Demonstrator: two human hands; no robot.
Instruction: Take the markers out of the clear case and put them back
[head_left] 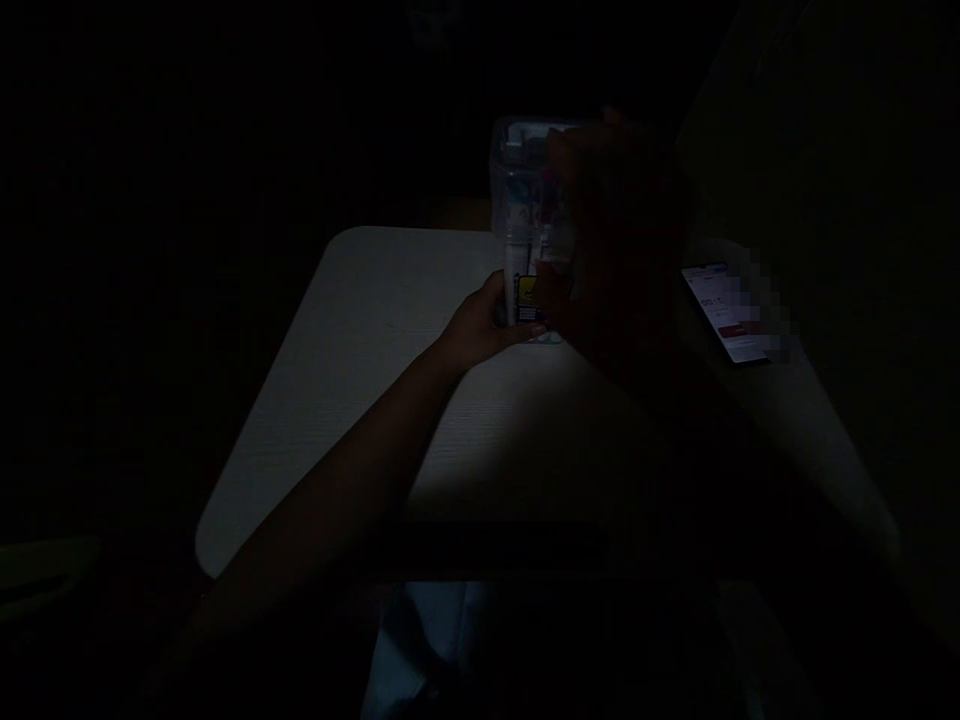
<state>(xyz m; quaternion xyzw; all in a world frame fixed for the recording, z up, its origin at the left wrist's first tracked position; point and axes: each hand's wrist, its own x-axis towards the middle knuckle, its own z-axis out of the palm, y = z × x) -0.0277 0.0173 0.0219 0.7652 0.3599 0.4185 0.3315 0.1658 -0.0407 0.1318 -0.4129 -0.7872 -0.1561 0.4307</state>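
The scene is very dark. A clear plastic container (517,215) stands upright at the far side of a pale table (360,330), with white packets and a yellow-and-black label (529,290) showing through its wall. My left hand (480,320) is closed around its lower part, thumb across the front. My right hand (622,220) is raised in front of the container's right side, in deep shadow. Its thumb and fingers are apart in a wide curve. Whether they touch the container is too dark to tell, and the container's right side is hidden behind this hand.
A lit phone (727,310) lies on the table to the right, its screen partly blurred out. The table has rounded corners, and a dark shadow covers its near right part. Bluish cloth (420,640) shows below the near edge. A greenish object (45,575) sits at lower left.
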